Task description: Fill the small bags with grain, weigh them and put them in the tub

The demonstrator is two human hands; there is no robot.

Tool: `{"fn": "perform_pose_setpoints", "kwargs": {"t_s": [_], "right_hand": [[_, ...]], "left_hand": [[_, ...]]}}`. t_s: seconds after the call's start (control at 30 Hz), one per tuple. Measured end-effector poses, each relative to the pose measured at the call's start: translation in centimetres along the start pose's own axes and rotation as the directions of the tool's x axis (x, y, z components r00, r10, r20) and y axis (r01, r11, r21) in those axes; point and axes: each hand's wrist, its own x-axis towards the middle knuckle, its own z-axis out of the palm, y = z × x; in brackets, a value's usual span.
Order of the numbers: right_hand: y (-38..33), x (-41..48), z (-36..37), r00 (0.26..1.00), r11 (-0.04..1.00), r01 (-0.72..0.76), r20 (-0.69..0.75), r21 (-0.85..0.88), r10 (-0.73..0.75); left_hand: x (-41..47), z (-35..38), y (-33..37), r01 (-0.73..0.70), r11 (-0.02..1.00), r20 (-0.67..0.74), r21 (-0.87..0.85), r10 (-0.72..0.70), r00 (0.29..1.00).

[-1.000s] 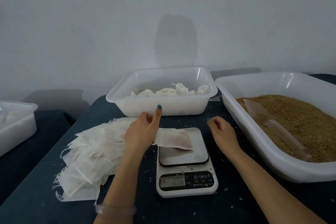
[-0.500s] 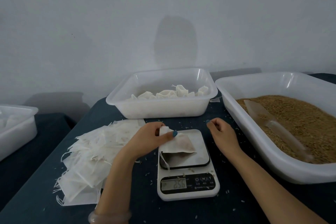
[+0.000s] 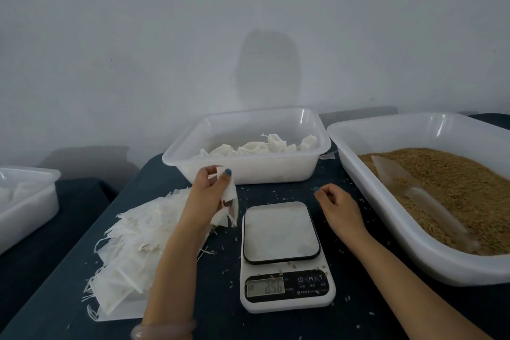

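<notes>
The left hand (image 3: 205, 193) is raised upright with its thumb and fingers pinched on the top of a small bag (image 3: 230, 201), while the right hand (image 3: 338, 203) hovers low over the tabletop just right of the scale's far corner, fingers loosely curled and holding nothing. The biggest container, a white plastic tub (image 3: 386, 218) at the right, holds a bed of brown grain (image 3: 455, 185) with a clear scoop (image 3: 414, 190) lying in it, handle toward the near end. A smaller white tub (image 3: 248, 171) stands at the middle back with filled bags (image 3: 262, 146) in a low heap along its far side. A third white tub (image 3: 27, 201) sits well apart at the left on a separate dark surface; its contents are too blurred to tell. A pile of empty bags (image 3: 138, 243), white and flat with loose strings, is fanned out on the left. The white scale (image 3: 287, 257) stands in front, its display (image 3: 265, 287) reading 256, a few grains on its panel. The small bag is white and creased, hanging from the fingers above the pile's edge, between the scale and the smaller tub, touching neither. The tabletop (image 3: 207, 298) is dark blue and speckled with stray grains; behind it is a plain pale wall (image 3: 248, 22).
</notes>
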Motion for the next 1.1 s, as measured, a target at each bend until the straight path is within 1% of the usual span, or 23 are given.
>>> {"fn": "perform_pose_setpoints", "kwargs": {"t_s": [0.07, 0.17, 0.23, 0.33, 0.4, 0.47, 0.53, 0.63, 0.7, 0.73, 0.8, 0.9, 0.93, 1.0, 1.07, 1.1], "right_hand": [[0.0, 0.1, 0.1, 1.000, 1.000, 0.001, -0.001, 0.006, -0.001], [-0.1, 0.3, 0.1, 1.000, 1.000, -0.013, 0.005, 0.002, 0.013], [-0.1, 0.3, 0.2, 1.000, 1.000, -0.021, 0.007, 0.012, 0.021], [-0.1, 0.3, 0.3, 1.000, 0.999, -0.028, 0.004, 0.017, 0.028], [0.0, 0.4, 0.3, 0.999, 0.999, -0.033, 0.009, 0.007, 0.033], [0.2, 0.4, 0.2, 0.999, 0.999, -0.032, 0.014, 0.001, 0.032], [0.3, 0.4, 0.2, 1.000, 1.000, -0.024, 0.013, -0.008, 0.024], [0.4, 0.5, 0.3, 1.000, 1.000, -0.014, 0.010, -0.024, 0.014], [0.4, 0.4, 0.3, 1.000, 0.999, -0.013, 0.010, -0.045, 0.013], [0.5, 0.4, 0.3, 1.000, 0.998, -0.011, 0.010, -0.054, 0.012], [0.4, 0.4, 0.3, 1.000, 0.998, -0.009, 0.010, -0.065, 0.010], [0.4, 0.4, 0.3, 1.000, 0.998, -0.007, 0.010, -0.063, 0.008], [0.3, 0.4, 0.3, 1.000, 0.998, -0.011, 0.012, -0.060, 0.012], [0.3, 0.4, 0.3, 1.000, 0.998, -0.016, 0.016, -0.056, 0.017], [0.2, 0.4, 0.3, 1.000, 0.998, -0.010, 0.024, -0.062, 0.012], [0.2, 0.3, 0.2, 1.000, 0.998, -0.008, 0.027, -0.064, 0.010]], "left_hand": [[0.9, 0.6, 0.5, -0.066, 0.997, -0.020, -0.036, 0.065, 0.998], [3.4, 1.5, 2.0, -0.214, 0.977, -0.050, 0.006, 0.214, 0.976], [5.6, 2.2, 3.4, -0.288, 0.956, -0.065, 0.050, 0.291, 0.955], [9.0, 3.6, 5.1, -0.327, 0.934, -0.051, 0.144, 0.337, 0.940], [10.9, 4.3, 5.6, -0.327, 0.921, -0.007, 0.212, 0.336, 0.942], [12.3, 4.7, 5.3, -0.290, 0.914, 0.070, 0.282, 0.282, 0.957], [13.0, 4.7, 4.4, -0.227, 0.892, 0.155, 0.391, 0.179, 0.971], [13.6, 5.0, 3.1, -0.159, 0.802, 0.255, 0.576, 0.008, 0.967], [13.5, 5.3, 3.0, -0.133, 0.729, 0.287, 0.672, -0.091, 0.954], [13.5, 5.5, 3.0, -0.116, 0.709, 0.290, 0.696, -0.129, 0.948], [13.5, 5.6, 3.1, -0.099, 0.675, 0.272, 0.731, -0.155, 0.950], [13.5, 4.7, 3.1, -0.149, 0.603, 0.261, 0.784, -0.102, 0.960], [13.4, 4.2, 3.0, -0.163, 0.599, 0.259, 0.784, -0.076, 0.963], [12.9, 3.0, 2.8, -0.178, 0.641, 0.224, 0.747, 0.009, 0.974], [11.8, 1.7, 2.4, -0.217, 0.680, 0.154, 0.700, 0.153, 0.976], [11.0, 1.1, 2.2, -0.242, 0.692, 0.102, 0.680, 0.237, 0.966]]}}
